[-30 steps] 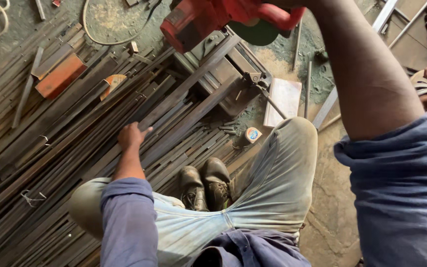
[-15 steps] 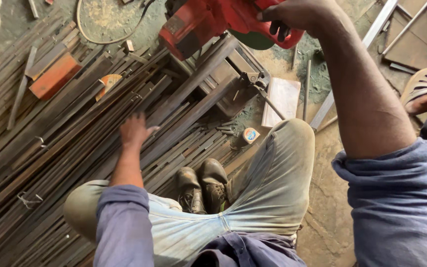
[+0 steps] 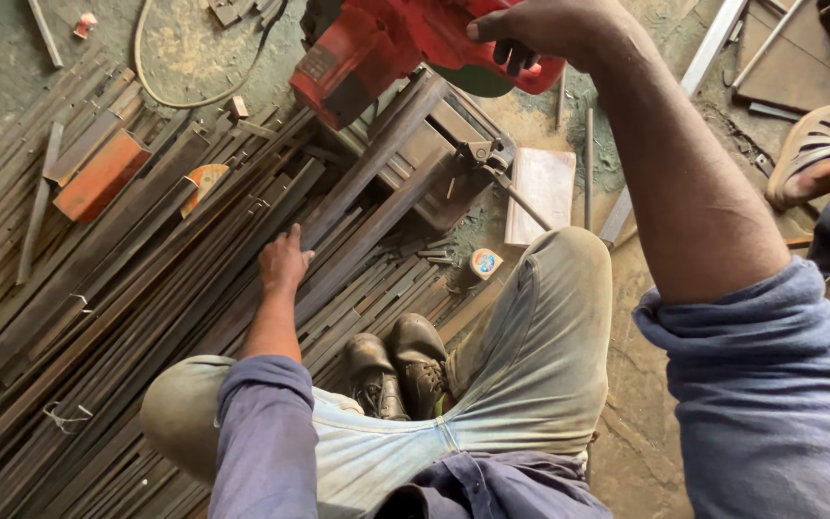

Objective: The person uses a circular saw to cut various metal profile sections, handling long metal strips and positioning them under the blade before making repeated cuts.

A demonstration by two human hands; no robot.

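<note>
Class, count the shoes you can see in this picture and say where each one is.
3. Two dark work shoes sit side by side between the squatting person's knees: one on the left, one on the right. A pale sandal is at the right edge, on another person's foot. Others may be hidden.

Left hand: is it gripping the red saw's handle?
No. The left hand rests on the steel bars on the floor, while the right hand grips the red saw.

The person squats, knees spread wide, shoes together. The left arm reaches straight down, its left hand (image 3: 283,259) pressed palm-down, fingers slightly curled. The right arm stretches forward and up, its right hand (image 3: 542,27) closed in a grip, sleeve pushed above the elbow.
</note>
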